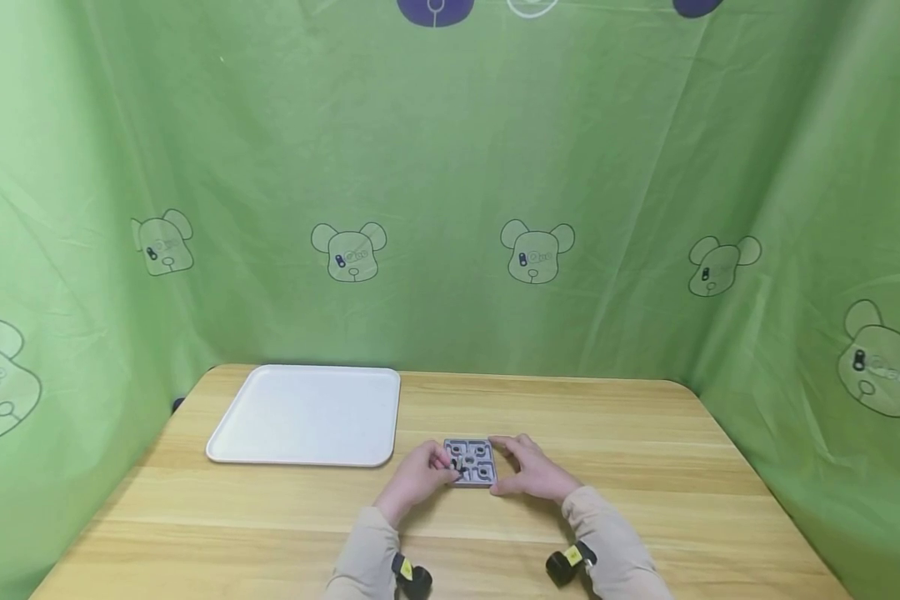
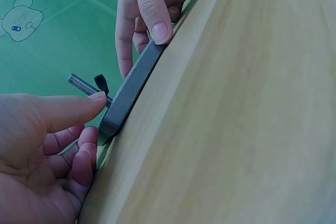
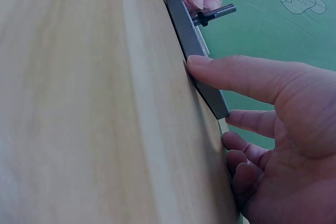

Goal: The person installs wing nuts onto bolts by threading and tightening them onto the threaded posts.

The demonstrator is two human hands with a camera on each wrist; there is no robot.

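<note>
A square grey metal plate (image 1: 483, 461) with recessed corners and several holes lies flat on the wooden table. A threaded bolt (image 2: 81, 83) sticks up at a slant from its left part, with a dark wing nut (image 2: 101, 82) low on the thread. My left hand (image 1: 418, 477) is at the plate's left side and pinches the wing nut, thumb in front, its other fingers curled by the plate's corner. From the right, my right hand (image 1: 534, 472) grips the plate, thumb at the near corner and fingers toward the far one.
A white tray (image 1: 307, 417) lies at the table's back left, beyond my left hand. Green printed curtains (image 1: 442, 308) rise behind and on both sides of the wooden table (image 1: 570, 408). Black wrist devices are strapped over both beige sleeves.
</note>
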